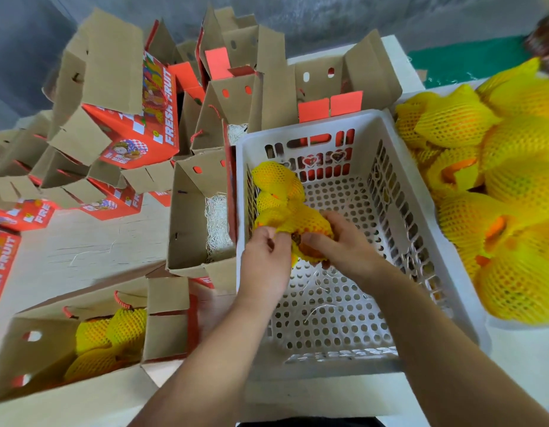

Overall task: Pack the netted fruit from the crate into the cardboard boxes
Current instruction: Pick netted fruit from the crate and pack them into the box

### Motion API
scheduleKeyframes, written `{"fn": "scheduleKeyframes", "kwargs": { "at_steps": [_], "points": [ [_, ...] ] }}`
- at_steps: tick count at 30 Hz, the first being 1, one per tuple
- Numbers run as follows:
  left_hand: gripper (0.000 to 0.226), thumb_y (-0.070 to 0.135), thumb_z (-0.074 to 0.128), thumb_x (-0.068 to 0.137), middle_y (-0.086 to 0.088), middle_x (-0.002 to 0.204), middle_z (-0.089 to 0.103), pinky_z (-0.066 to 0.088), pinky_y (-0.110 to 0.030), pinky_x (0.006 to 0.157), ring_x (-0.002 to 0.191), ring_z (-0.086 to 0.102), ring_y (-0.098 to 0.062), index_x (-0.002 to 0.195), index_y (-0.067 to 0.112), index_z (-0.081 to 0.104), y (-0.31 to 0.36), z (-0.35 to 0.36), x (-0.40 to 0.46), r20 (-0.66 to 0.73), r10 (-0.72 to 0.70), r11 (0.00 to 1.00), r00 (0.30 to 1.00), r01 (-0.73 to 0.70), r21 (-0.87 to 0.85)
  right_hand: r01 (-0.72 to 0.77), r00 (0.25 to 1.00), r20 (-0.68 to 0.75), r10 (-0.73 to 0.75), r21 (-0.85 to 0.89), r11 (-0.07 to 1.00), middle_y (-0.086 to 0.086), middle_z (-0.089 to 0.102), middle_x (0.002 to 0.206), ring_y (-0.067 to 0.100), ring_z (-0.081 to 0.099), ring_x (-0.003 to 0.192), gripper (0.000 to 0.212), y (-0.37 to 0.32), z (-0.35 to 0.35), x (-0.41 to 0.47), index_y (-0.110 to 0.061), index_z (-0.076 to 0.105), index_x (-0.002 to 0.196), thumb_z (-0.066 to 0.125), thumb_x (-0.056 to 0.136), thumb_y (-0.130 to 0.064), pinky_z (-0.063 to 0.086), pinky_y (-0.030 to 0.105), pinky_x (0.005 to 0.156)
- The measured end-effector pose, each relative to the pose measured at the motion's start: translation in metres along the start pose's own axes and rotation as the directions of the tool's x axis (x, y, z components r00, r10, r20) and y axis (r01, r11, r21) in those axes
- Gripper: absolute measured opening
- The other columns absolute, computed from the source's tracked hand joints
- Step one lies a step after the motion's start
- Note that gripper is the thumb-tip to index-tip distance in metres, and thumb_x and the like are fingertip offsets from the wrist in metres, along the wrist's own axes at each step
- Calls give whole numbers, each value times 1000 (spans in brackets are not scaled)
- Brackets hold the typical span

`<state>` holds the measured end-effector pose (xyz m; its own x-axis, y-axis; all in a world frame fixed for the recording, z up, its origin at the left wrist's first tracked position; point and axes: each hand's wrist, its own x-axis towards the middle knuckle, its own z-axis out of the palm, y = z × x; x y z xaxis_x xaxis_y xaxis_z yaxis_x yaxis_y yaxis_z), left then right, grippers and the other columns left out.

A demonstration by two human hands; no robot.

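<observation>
- Both hands reach into the white crate [402, 192]: the left hand [265, 260] pinches yellow netting, and the right hand [344, 248] curls round the netted fruit [300, 223] against the crate's left wall.
- Two more netted fruits [276, 183] sit behind it; the crate floor is otherwise bare.
- The near cardboard box [36, 359] holds netted fruit.
- The open box [190, 211] beside the crate holds white shreds.

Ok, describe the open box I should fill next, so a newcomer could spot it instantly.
Start at the white perforated plastic crate in the middle. The open brown cardboard box stands directly against its left wall. Unlike the near-left open box, which already holds yellow-netted fruit, this one contains only pale shredded paper.
</observation>
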<state>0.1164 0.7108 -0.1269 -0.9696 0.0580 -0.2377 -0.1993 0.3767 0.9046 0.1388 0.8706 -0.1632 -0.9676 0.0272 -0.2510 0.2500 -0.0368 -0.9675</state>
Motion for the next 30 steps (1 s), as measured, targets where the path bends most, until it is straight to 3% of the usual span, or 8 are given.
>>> {"fn": "scheduleKeyframes", "kwargs": {
  "at_steps": [2,4,8,11,17,23,30],
  "points": [
    [28,40,67,97,-4,68,57,52,-44,65,63,56,-23,89,15,58,-1,1,-3,23,-63,997,998,64,-45,5,1000,5,-5,5,1000,-12,70,84,8,67,72,38,2,1,3,-31,60,117,70,84,-47,53,27,60],
    [31,46,74,92,0,69,59,57,-42,65,65,60,-21,93,17,64,-4,1,-6,43,-79,995,996,81,-51,16,1000,7,-16,12,1000,-14,70,83,4,66,72,34,5,0,5,-31,61,117,72,87,-46,52,23,59],
    [15,14,69,99,-13,73,57,51,-24,50,59,54,-17,101,-1,68,-8,0,-2,28,-92,972,995,95,-214,18,1000,13,-18,13,1000,-21,67,78,-3,62,65,26,6,1,11,-39,59,111,71,88,-37,48,14,55],
    [18,4,66,99,-13,69,56,50,-28,53,57,52,-16,95,-14,63,-10,0,3,-9,-77,982,997,74,-172,8,1000,25,-7,-19,1000,-25,68,81,-5,65,69,33,4,2,14,-43,58,113,70,82,-44,48,12,54],
    [14,6,65,100,-4,62,59,50,-25,52,50,52,-11,92,-4,69,-13,1,5,-8,-48,986,999,46,-163,0,1000,23,-1,30,1000,-20,71,76,-1,67,63,27,0,-3,15,-32,61,111,73,86,-31,48,12,50],
    [8,9,68,99,-9,69,58,51,-21,54,53,55,-9,93,4,71,-13,-3,5,14,-33,978,999,35,-204,-50,999,15,49,25,998,-5,75,83,15,69,65,31,1,-4,16,-33,63,114,72,85,-39,48,21,50],
    [10,18,71,97,-4,73,60,52,-35,67,63,58,-14,100,10,68,-17,-4,4,51,6,988,999,2,-157,-114,993,40,112,56,992,3,72,83,23,69,67,43,4,-2,18,-23,63,114,68,80,-48,49,30,54]
  ]
}}
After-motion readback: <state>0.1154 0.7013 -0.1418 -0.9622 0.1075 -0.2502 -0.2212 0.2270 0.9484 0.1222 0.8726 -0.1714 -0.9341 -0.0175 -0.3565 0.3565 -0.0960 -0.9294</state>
